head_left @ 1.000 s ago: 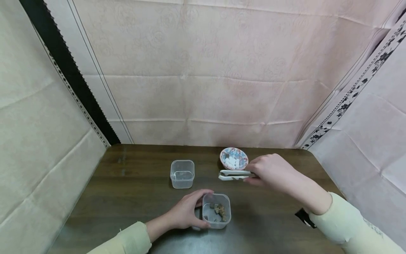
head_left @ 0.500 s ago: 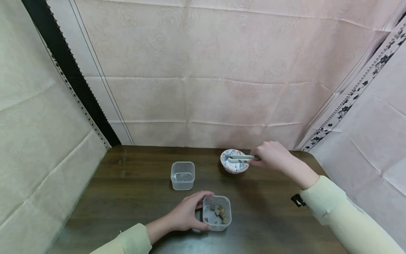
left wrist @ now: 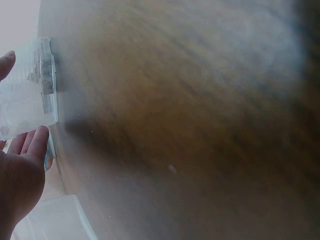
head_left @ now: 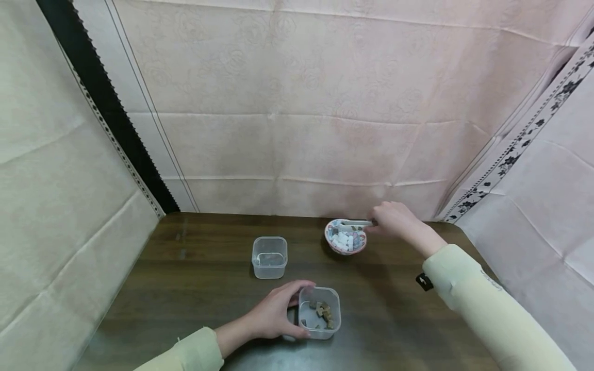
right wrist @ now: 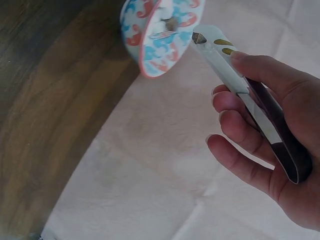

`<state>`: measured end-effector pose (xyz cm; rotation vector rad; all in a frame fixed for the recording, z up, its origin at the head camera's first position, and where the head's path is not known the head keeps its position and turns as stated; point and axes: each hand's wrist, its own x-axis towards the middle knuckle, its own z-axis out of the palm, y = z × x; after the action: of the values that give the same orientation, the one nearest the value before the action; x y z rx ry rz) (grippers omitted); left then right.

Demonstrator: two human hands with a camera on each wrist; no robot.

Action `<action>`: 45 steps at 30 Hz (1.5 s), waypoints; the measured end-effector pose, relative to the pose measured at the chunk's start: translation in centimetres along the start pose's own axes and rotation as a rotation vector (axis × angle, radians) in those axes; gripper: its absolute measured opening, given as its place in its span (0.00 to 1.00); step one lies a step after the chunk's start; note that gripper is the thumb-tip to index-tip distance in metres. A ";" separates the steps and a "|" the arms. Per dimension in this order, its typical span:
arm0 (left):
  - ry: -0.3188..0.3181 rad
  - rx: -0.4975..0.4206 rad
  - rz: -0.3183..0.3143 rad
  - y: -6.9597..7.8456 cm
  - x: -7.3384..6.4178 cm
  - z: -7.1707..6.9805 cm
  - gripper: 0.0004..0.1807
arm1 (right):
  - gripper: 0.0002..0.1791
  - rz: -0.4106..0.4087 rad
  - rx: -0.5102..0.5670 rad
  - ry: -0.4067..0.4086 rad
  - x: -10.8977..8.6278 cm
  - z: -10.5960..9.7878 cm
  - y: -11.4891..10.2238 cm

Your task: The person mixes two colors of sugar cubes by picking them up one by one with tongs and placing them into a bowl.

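My left hand (head_left: 278, 313) grips a clear plastic container (head_left: 320, 335) from its left side, thumb on the near side and fingers behind. Several small brownish-grey pieces (head_left: 323, 312) lie in it. My right hand (head_left: 395, 222) holds a pair of small tongs (right wrist: 220, 67) with pale tips, thumb pressing one arm. A small brown piece (right wrist: 199, 38) sits between the tips. Beside and partly over the tongs' far end stands a patterned bowl (head_left: 343, 252), holding several white pieces (head_left: 342, 241). Another brownish piece (right wrist: 171, 23) shows in the bowl in the right wrist view.
A second clear container (head_left: 269, 271) stands behind my left hand, to the left of the bowl. The brown wooden table (head_left: 204, 288) ends just behind the bowl, where a pale cloth (head_left: 297, 154) hangs. More cloth covers both sides.
My right hand has moved the tongs from in front of the bowl up over it, then towards its back rim. The left hand stays on its container.
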<state>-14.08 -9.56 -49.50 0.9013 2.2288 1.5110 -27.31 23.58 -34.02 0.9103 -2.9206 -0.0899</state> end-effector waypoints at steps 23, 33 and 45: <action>0.001 -0.007 -0.011 0.2 -0.1 0.0 0.50 | 0.23 0.077 0.049 -0.131 1.5 1.9 1.3; -0.002 -0.003 -0.018 0.2 0.0 0.1 0.51 | 0.22 0.062 0.087 -0.050 -0.5 -0.2 1.0; 0.005 -0.012 -0.003 0.3 0.0 0.0 0.52 | 0.07 -0.121 0.165 0.074 -5.2 -3.3 -3.4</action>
<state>-13.98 -9.47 -49.27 0.8915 2.2217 1.5253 -20.84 23.66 -31.32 1.0892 -2.8362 0.1764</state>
